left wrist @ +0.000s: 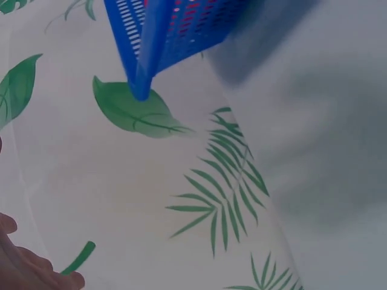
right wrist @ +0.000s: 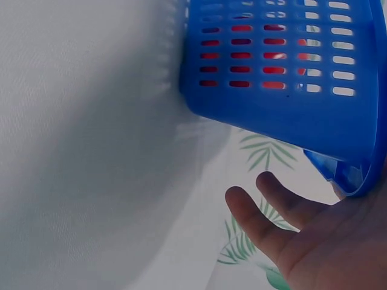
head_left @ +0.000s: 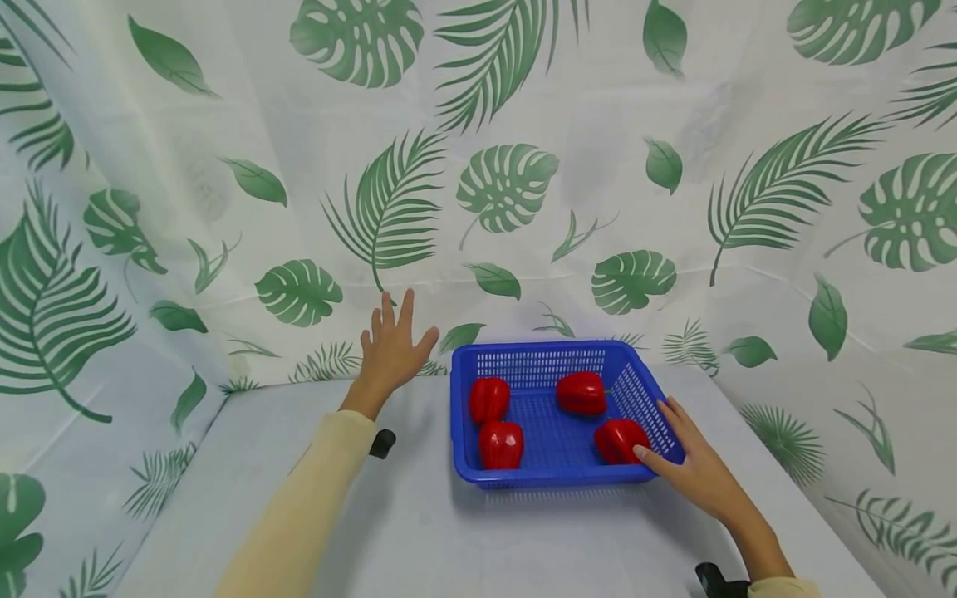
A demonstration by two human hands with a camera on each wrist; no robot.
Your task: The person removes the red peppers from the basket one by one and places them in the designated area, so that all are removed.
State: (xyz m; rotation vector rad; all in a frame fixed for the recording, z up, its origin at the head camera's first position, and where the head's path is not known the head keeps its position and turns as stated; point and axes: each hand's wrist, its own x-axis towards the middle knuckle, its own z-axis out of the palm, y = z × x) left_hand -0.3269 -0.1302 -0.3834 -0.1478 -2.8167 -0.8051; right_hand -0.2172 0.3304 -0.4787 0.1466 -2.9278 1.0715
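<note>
A blue plastic basket with slotted walls is at the table's far side. Several red bell peppers lie in it: two at the left, one at the back right and one at the front right. My right hand holds the basket's front right corner, thumb over the rim beside the front right pepper. In the right wrist view, two fingers stretch out below the rim. My left hand is raised left of the basket, fingers spread, touching nothing.
A white table lies under the basket. White sheets with green leaf prints hang behind the table and along both sides. A dark strap piece shows at the left wrist and another at the right.
</note>
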